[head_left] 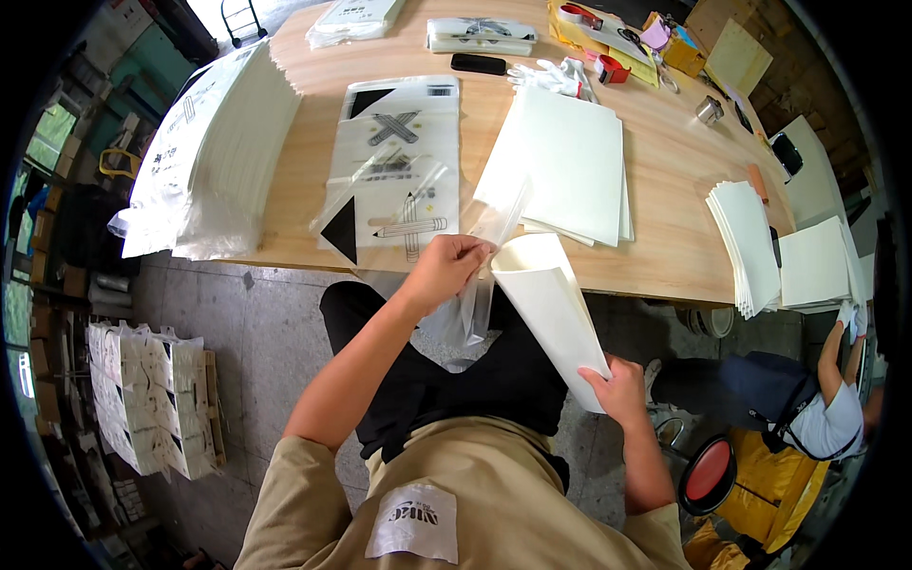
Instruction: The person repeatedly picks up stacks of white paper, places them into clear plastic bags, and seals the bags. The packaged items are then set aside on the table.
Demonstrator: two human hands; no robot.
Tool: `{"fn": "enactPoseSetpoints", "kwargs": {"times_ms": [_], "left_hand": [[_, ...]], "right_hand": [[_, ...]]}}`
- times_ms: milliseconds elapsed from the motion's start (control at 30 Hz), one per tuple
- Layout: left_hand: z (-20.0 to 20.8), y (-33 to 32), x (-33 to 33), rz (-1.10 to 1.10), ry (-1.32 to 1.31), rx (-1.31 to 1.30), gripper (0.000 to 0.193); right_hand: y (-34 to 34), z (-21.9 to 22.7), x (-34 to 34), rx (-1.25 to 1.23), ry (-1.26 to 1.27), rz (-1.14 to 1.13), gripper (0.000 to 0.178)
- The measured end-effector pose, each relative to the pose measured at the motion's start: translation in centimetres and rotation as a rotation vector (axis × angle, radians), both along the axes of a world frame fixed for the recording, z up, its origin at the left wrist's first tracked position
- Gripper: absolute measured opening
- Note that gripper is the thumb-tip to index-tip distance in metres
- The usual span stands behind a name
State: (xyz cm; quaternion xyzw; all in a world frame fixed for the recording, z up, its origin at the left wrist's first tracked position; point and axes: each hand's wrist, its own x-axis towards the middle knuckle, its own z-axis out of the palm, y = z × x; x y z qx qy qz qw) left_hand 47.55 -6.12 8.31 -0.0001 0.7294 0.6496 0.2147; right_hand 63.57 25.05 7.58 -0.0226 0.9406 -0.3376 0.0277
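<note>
My left hand [448, 273] pinches the edge of a clear plastic bag [467, 318] that hangs over my lap, with part of it spread on the table. In my right hand [619, 388] is a curled stack of off-white paper [549, 304], gripped at its lower end. The stack's rolled upper end sits beside my left fingertips, at the bag's edge; whether it is inside the bag I cannot tell. Beyond my left hand lies a printed plastic bag [394, 161] with pencil drawings and black triangles. A larger stack of off-white paper [560, 161] lies to its right.
A tall pile of printed bags [214, 152] stands at the table's left. Farther back are a black phone [478, 64], white gloves [556, 78] and a red tape dispenser [611, 69]. Wrapped bundles [152, 399] sit on the floor at left. At right, a co-worker [807, 399] handles paper [815, 266].
</note>
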Motion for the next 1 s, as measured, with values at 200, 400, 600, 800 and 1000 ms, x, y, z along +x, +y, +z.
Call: {"fn": "enactPoseSetpoints", "kwargs": {"times_ms": [200, 400, 600, 800, 1000], "left_hand": [[1.6, -1.1, 0.7, -0.024, 0.291, -0.204, 0.023], [4.6, 0.2, 2.1, -0.019, 0.384, -0.312, 0.019], [3.2, 2.2, 3.7, -0.1, 0.641, -0.26, 0.012], [0.8, -1.9, 3.2, 0.268, 0.173, 0.055, 0.016], [2.7, -3.7, 2.7, 0.678, -0.248, 0.606, 0.015]], "right_hand": [[2.4, 1.2, 0.4, -0.242, -0.22, -0.084, 0.031], [-0.2, 3.5, -2.5, -1.58, -0.365, 0.006, 0.055], [-6.7, -1.1, -7.2, -1.904, -0.543, -0.026, 0.056], [-5.6, -3.2, -4.9, -1.865, -0.512, -0.113, 0.052], [-3.1, -5.7, -2.6, -1.886, -0.45, -0.192, 0.061]]}}
